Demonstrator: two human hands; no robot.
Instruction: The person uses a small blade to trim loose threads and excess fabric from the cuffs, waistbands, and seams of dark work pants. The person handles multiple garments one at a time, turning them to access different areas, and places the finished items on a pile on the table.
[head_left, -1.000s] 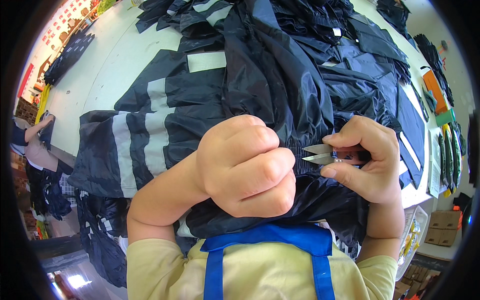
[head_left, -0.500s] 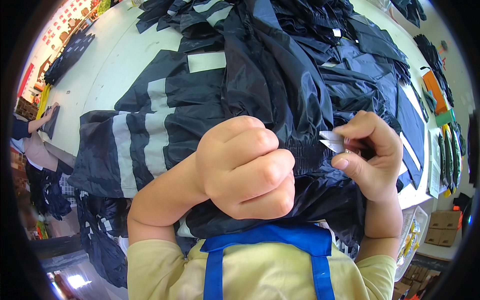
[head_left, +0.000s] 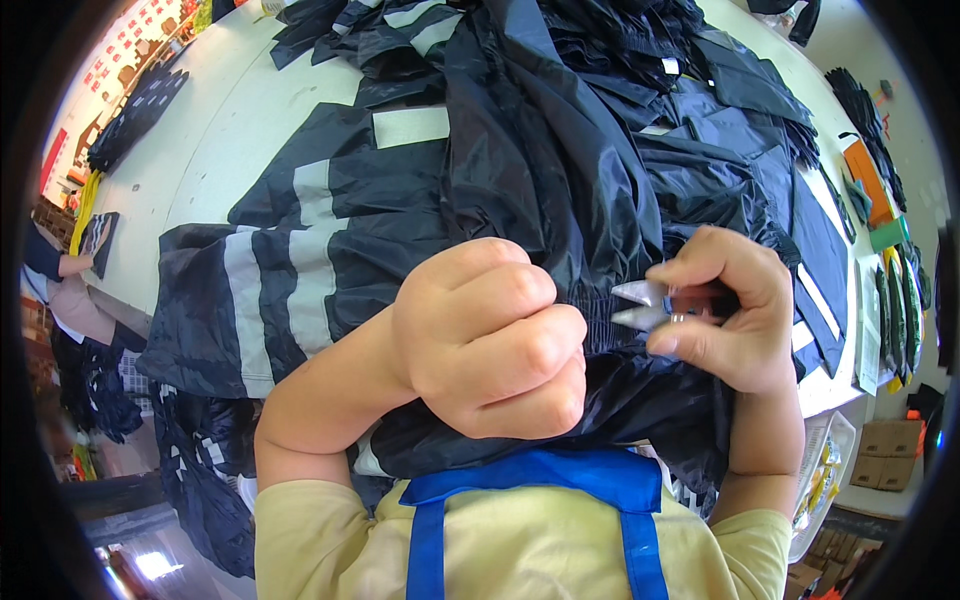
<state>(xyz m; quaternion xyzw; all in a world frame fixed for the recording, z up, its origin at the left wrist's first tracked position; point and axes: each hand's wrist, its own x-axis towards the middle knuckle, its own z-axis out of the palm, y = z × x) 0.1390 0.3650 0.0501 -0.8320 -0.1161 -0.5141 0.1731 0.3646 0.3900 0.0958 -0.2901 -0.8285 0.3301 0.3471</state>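
My left hand [head_left: 490, 340] is closed in a fist around the gathered elastic edge [head_left: 603, 322] of a dark, shiny garment [head_left: 545, 190]. What lies inside the fist is hidden. Between the thumb and fingers of my right hand [head_left: 735, 315] is a pair of thread snips [head_left: 643, 306]. Their two silver blades are spread apart, tips pointing left at the elastic edge beside my left knuckles. Whether the tips touch the fabric or a thread, I cannot tell. Grey-white bands [head_left: 312, 285] cross the dark cloth to the left of my left hand.
More dark garments [head_left: 720, 160] are heaped at the back and right of the white table [head_left: 215, 130]. Other dark clothing [head_left: 205, 470] hangs at the near left edge. At far left a person [head_left: 70, 275] handles dark cloth. A white bin [head_left: 822, 480] stands at lower right.
My right hand has shifted left, bringing the snips closer to the elastic edge, and their blades have spread wider. My left hand has barely moved.
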